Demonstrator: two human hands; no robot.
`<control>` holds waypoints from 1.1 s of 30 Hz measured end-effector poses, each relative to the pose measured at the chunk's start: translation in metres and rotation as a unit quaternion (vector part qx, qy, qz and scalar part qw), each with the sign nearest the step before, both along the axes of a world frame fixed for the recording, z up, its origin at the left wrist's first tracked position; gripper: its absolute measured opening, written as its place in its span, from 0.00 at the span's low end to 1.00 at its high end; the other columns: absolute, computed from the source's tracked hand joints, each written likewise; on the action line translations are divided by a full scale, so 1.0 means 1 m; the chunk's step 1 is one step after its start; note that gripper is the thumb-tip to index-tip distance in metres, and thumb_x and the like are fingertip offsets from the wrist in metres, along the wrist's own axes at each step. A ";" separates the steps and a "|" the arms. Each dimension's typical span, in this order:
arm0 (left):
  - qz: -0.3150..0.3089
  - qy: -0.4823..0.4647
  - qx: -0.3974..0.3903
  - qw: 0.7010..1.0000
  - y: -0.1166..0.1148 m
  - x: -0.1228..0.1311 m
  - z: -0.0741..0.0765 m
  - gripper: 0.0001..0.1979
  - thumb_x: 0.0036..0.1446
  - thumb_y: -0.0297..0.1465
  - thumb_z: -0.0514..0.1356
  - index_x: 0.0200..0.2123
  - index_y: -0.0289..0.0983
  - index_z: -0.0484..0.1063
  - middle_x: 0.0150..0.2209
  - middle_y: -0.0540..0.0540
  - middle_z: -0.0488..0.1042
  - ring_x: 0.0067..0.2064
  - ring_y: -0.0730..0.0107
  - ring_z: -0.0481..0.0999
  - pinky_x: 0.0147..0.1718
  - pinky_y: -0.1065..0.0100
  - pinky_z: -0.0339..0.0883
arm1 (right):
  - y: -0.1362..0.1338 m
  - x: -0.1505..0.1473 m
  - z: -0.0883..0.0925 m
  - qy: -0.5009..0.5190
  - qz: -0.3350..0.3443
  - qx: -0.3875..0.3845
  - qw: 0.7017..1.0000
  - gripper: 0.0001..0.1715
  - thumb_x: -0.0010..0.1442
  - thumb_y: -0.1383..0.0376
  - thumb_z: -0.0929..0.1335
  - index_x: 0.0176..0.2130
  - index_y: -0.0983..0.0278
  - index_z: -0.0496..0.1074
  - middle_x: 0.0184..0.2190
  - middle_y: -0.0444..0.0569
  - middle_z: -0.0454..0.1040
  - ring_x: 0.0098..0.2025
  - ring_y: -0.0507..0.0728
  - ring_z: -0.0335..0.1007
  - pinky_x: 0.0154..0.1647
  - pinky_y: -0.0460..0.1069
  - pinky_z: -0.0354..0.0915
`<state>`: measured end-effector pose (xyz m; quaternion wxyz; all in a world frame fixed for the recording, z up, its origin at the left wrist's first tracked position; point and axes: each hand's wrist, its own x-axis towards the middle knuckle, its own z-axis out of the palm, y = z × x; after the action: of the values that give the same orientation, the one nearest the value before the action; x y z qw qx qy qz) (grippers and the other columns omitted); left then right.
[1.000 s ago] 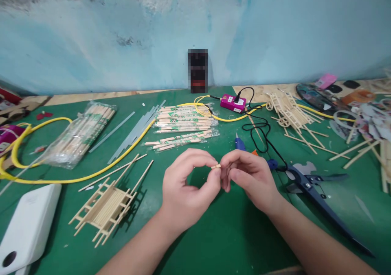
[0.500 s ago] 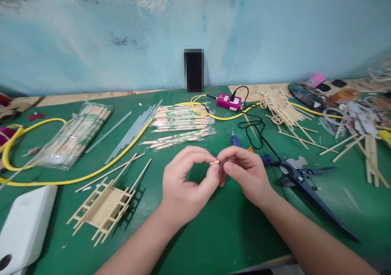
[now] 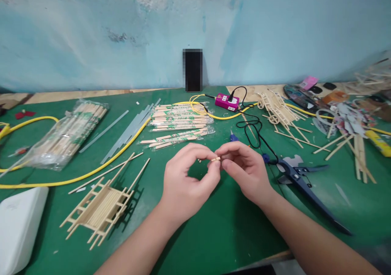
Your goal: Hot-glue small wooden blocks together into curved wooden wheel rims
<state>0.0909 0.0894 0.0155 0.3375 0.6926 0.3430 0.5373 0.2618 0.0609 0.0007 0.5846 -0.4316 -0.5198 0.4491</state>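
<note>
My left hand (image 3: pixel 189 181) pinches a tiny piece of bamboo stick (image 3: pixel 216 159) between thumb and forefinger, above the middle of the green table. Against its fingertips rests my right hand (image 3: pixel 247 171), its fingers curled and closed. Whatever the right fingertips grip is hidden. A small cart-like frame of bamboo sticks (image 3: pixel 105 206) lies left of my hands, with one loose stick (image 3: pixel 105 173) behind it. The blue tip of a glue gun (image 3: pixel 233 137) shows just behind my right hand, which covers most of it. Dark blue cutting shears (image 3: pixel 308 187) lie to the right.
Packaged chopsticks (image 3: pixel 181 118) and translucent glue sticks (image 3: pixel 128 132) lie behind my hands. A purple power socket (image 3: pixel 226 102) joins a yellow cable (image 3: pixel 91 171). At the right are a model cart (image 3: pixel 282 110) and scraps. A white box-like device (image 3: pixel 21 226) stands at left.
The view has turned slightly, shifting the table things a little leftward. My hands keep nearly the same pose around the small bamboo piece, which has tilted or turned slightly.
</note>
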 end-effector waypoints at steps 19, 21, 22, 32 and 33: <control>-0.012 0.005 -0.029 0.999 -0.007 0.000 0.007 0.09 0.58 0.17 0.69 0.36 0.37 0.82 0.35 0.49 0.84 0.37 0.73 0.84 0.39 0.72 0.78 | -0.007 0.004 0.007 -0.033 -0.009 0.091 0.995 0.17 0.67 0.76 0.73 0.46 0.55 0.86 0.37 0.44 0.86 0.36 0.53 0.85 0.39 0.44 0.82; -0.009 0.010 -0.025 1.000 -0.007 0.000 0.008 0.09 0.58 0.17 0.69 0.37 0.36 0.82 0.35 0.49 0.84 0.37 0.73 0.83 0.39 0.73 0.78 | -0.005 0.003 0.005 -0.028 -0.006 0.087 0.996 0.17 0.67 0.77 0.74 0.46 0.55 0.86 0.37 0.43 0.86 0.35 0.52 0.85 0.38 0.43 0.82; -0.009 0.012 -0.021 1.000 -0.006 -0.001 0.008 0.09 0.57 0.17 0.69 0.37 0.36 0.83 0.35 0.48 0.84 0.36 0.73 0.83 0.39 0.73 0.78 | -0.004 0.003 0.004 -0.024 -0.003 0.084 0.996 0.17 0.67 0.77 0.74 0.46 0.55 0.86 0.37 0.43 0.86 0.35 0.51 0.85 0.39 0.43 0.82; -0.008 0.042 -0.009 0.999 -0.003 0.001 0.009 0.09 0.58 0.16 0.69 0.38 0.35 0.84 0.35 0.48 0.86 0.37 0.75 0.86 0.40 0.77 0.79 | -0.002 0.010 0.005 -0.058 0.007 0.062 0.996 0.17 0.69 0.76 0.74 0.46 0.55 0.85 0.37 0.38 0.86 0.36 0.46 0.84 0.41 0.36 0.79; -0.007 0.045 -0.008 0.999 -0.003 0.001 0.009 0.10 0.58 0.16 0.69 0.38 0.35 0.84 0.35 0.48 0.86 0.37 0.75 0.86 0.40 0.77 0.79 | -0.002 0.011 0.007 -0.066 0.002 0.062 0.996 0.16 0.69 0.76 0.74 0.46 0.55 0.85 0.37 0.38 0.86 0.36 0.46 0.84 0.42 0.36 0.78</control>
<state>0.0921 0.0866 0.0245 0.3314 0.7155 0.3573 0.5006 0.2725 0.0587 0.0072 0.5737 -0.4220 -0.5849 0.3882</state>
